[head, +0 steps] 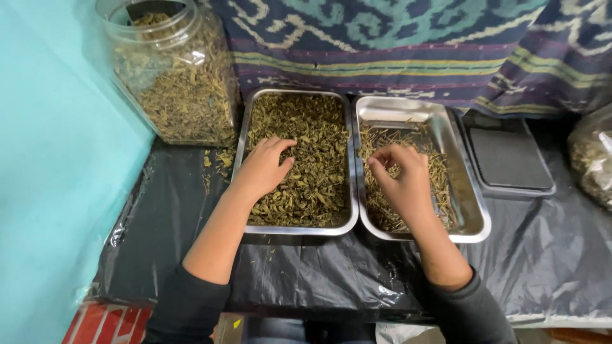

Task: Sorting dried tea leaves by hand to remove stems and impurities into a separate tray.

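Two steel trays sit side by side on black plastic sheeting. The left tray (349, 191) is full of dried green-brown leaf pieces (319, 146). My left hand (264, 169) rests palm down on those leaves, fingers spread. The right tray (475, 216) holds a thinner layer of pale dried stems (440, 172), bare metal showing at its far end. My right hand (401, 178) hovers over the stems with fingertips pinched together; whether it holds a stem I cannot tell.
A large clear plastic jar (178, 70) of the same dried herb lies tilted at the back left. A flat black scale (510, 159) sits right of the trays, a clear bag (593, 159) of herb at the far right. Patterned cloth (408, 44) hangs behind.
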